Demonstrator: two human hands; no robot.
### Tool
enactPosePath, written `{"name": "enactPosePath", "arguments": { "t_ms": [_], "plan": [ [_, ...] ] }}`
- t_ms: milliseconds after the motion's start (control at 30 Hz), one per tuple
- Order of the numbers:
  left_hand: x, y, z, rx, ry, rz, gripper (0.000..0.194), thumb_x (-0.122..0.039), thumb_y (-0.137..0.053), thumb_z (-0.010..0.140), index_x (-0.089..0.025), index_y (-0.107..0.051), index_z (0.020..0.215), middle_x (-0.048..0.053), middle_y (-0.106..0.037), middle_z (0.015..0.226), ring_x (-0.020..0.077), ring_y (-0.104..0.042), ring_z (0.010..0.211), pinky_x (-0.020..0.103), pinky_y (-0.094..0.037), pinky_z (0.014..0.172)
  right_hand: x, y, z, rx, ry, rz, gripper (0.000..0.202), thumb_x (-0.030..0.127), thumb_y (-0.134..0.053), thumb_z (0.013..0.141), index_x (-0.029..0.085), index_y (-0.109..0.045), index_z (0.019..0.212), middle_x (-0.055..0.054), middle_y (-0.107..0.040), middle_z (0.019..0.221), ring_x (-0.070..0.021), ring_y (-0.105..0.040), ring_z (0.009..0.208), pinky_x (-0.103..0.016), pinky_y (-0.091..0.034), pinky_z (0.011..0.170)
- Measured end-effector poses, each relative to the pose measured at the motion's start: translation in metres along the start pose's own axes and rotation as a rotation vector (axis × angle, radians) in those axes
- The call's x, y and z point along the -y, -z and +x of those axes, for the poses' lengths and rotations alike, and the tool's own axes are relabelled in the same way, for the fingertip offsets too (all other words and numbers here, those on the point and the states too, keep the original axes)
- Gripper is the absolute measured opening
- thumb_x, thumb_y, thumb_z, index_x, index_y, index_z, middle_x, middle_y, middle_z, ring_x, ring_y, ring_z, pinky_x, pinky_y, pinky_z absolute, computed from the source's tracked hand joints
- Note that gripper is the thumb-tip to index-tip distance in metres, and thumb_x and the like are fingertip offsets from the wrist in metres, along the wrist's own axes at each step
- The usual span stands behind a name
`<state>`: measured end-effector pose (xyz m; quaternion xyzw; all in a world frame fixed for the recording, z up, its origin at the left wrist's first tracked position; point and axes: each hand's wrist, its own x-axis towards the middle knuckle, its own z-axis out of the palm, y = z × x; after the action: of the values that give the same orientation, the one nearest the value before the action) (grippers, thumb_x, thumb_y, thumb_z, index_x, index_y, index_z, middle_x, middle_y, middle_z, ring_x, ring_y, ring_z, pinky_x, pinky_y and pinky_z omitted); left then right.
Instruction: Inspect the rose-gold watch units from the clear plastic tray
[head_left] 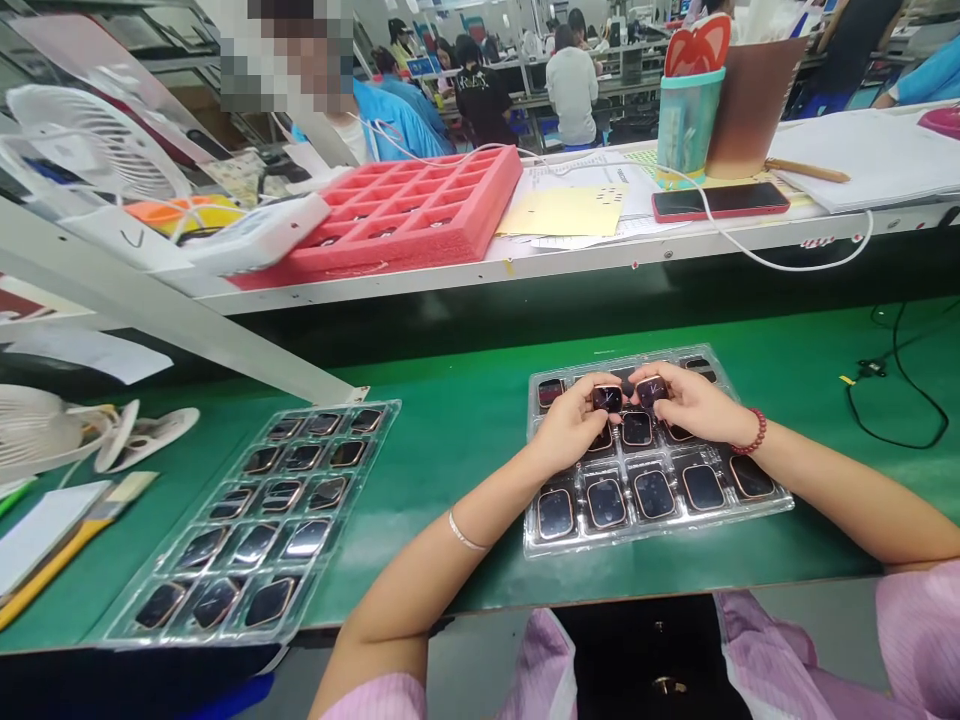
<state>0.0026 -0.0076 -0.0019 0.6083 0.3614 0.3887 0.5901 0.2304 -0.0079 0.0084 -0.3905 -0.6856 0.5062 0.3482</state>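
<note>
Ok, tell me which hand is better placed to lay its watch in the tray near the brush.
Left, I'd judge: the left hand holds a watch and is nearer that tray; the right hand, holding another watch, is farther off.

The left hand (579,424) and right hand (694,402), both bare, lie close beside each other in front of the body, each in a pinch grip, the thumb opposed to curled fingers. The left forearm (469,535) and right forearm (844,485) converge obliquely forward and inward, with the left elbow (386,628) bent.
</note>
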Motion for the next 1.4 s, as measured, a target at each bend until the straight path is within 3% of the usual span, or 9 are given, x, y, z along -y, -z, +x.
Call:
{"name": "enactPosePath", "arguments": {
  "t_ms": [100, 300, 400, 533, 667, 867, 1033, 1200, 1400],
  "plan": [
    [-0.0004, -0.0003, -0.0002, -0.006, -0.003, 0.015, 0.034, -0.018, -0.072, 0.078, -0.016, -0.062, 0.11, 0.005, -0.071, 0.097, 0.0126, -0.068, 0.074, 0.027, -0.055, 0.074, 0.0008, -0.0001, 0.0, 0.014, -0.027, 0.03, 0.043, 0.012, -0.06, 0.078, 0.019, -0.062, 0.121, -0.01, -0.07, 0.118, -0.0167, -0.071, 0.081, -0.026, -0.057, 0.06],
    [-0.0005, 0.0008, 0.0011, -0.036, 0.046, 0.021, 0.038, -0.012, -0.054, 0.08, -0.017, -0.061, 0.117, 0.006, -0.073, 0.097, 0.0148, -0.07, 0.075, 0.022, -0.048, 0.058, 0.0047, 0.0003, -0.0008, -0.014, -0.004, 0.002, 0.021, 0.02, -0.063, 0.084, 0.018, -0.064, 0.104, -0.004, -0.072, 0.089, -0.0145, -0.067, 0.069, -0.026, -0.056, 0.059],
    [-0.0015, 0.0004, 0.0008, -0.037, 0.039, 0.005, 0.04, -0.008, -0.06, 0.074, -0.017, -0.061, 0.113, 0.005, -0.073, 0.098, 0.0133, -0.069, 0.075, 0.023, -0.052, 0.065, 0.0052, -0.0004, -0.0012, 0.022, 0.035, -0.013, 0.027, 0.016, -0.065, 0.079, 0.019, -0.065, 0.106, -0.005, -0.073, 0.096, -0.0176, -0.071, 0.081, -0.027, -0.058, 0.064],
    [-0.0032, 0.0001, -0.0001, -0.031, 0.026, 0.0, 0.027, -0.019, -0.069, 0.078, -0.015, -0.063, 0.104, 0.003, -0.07, 0.09, 0.0112, -0.065, 0.067, 0.026, -0.055, 0.07, 0.0037, -0.0005, -0.0012, 0.07, -0.043, 0.015, 0.036, 0.013, -0.057, 0.082, 0.019, -0.065, 0.117, -0.008, -0.072, 0.112, -0.0142, -0.072, 0.072, -0.025, -0.057, 0.057],
    [-0.0043, -0.0002, -0.0007, -0.045, -0.003, -0.015, 0.047, -0.016, -0.077, 0.072, -0.018, -0.062, 0.116, 0.004, -0.071, 0.096, 0.0149, -0.069, 0.082, 0.026, -0.055, 0.076, 0.0028, 0.0, -0.0012, 0.064, -0.027, 0.039, 0.044, 0.009, -0.06, 0.077, 0.019, -0.065, 0.119, -0.007, -0.073, 0.109, -0.0144, -0.073, 0.075, -0.024, -0.059, 0.06],
    [-0.0036, 0.0016, -0.0009, -0.037, 0.059, -0.015, 0.04, -0.048, -0.059, 0.094, -0.015, -0.067, 0.114, 0.007, -0.073, 0.086, 0.0126, -0.065, 0.06, 0.022, -0.042, 0.05, 0.0042, 0.0021, -0.0005, 0.065, -0.079, 0.106, 0.027, 0.029, -0.052, 0.096, 0.016, -0.069, 0.112, -0.009, -0.075, 0.097, -0.0116, -0.068, 0.062, -0.021, -0.053, 0.049],
    [-0.0003, 0.0032, 0.0001, -0.022, 0.033, -0.006, 0.055, -0.03, -0.077, 0.08, -0.018, -0.06, 0.13, 0.009, -0.075, 0.107, 0.0155, -0.071, 0.077, 0.022, -0.05, 0.061, 0.004, 0.0018, 0.0001, -0.003, -0.017, 0.048, 0.038, 0.016, -0.068, 0.08, 0.02, -0.066, 0.118, -0.007, -0.074, 0.105, -0.0156, -0.07, 0.077, -0.023, -0.056, 0.056],
    [-0.0013, 0.0028, 0.0001, -0.039, 0.039, -0.012, 0.039, -0.045, -0.063, 0.092, -0.016, -0.068, 0.117, 0.012, -0.076, 0.104, 0.0169, -0.072, 0.075, 0.023, -0.049, 0.056, 0.0042, 0.003, -0.0005, 0.029, -0.063, 0.075, 0.026, 0.036, -0.056, 0.096, 0.017, -0.07, 0.107, -0.008, -0.075, 0.093, -0.0112, -0.062, 0.059, -0.023, -0.052, 0.051],
    [-0.0003, 0.0016, 0.0, -0.032, 0.017, 0.016, 0.044, -0.014, -0.069, 0.077, -0.017, -0.063, 0.12, 0.009, -0.073, 0.115, 0.0151, -0.072, 0.083, 0.029, -0.058, 0.08, 0.0013, 0.0008, 0.0001, -0.006, 0.018, 0.004, 0.039, 0.013, -0.063, 0.079, 0.019, -0.065, 0.118, -0.009, -0.072, 0.113, -0.0191, -0.071, 0.087, -0.03, -0.06, 0.069]
  ]
}}
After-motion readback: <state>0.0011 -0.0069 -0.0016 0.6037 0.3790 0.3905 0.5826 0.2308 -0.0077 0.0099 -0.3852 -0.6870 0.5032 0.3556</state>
